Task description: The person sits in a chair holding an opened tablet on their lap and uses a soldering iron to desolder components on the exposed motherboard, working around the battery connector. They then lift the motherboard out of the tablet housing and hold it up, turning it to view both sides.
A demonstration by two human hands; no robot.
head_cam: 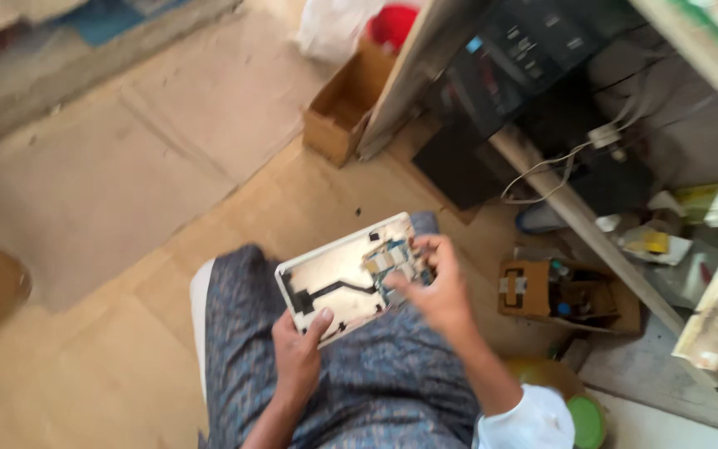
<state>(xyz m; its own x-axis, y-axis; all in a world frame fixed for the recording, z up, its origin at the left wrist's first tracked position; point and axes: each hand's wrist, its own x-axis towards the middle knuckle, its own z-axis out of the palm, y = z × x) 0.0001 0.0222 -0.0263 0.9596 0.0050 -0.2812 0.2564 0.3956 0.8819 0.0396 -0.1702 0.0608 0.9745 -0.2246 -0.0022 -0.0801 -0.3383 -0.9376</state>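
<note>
Tablet shell [342, 278], back cover already off and circuit board [392, 264] exposed, rests over the lap. Left hand [297, 353] grips its lower edge; right hand [434, 287] fingertips pinch at the board, which remains seated.

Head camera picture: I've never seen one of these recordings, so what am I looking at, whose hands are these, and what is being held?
There is one picture, taken by a camera worn on a person's head and looking down at their lap. No machine is involved, only two bare hands. The left hand grips the lower edge of an opened tablet shell, a white casing with its inside facing up. The right hand rests its fingers on the small circuit board inside, somewhat blurred. The person sits over patterned grey fabric covering their legs. The floor is covered with flattened cardboard. Nearby stand an open cardboard box, a smaller box of parts and a green lid.
</note>
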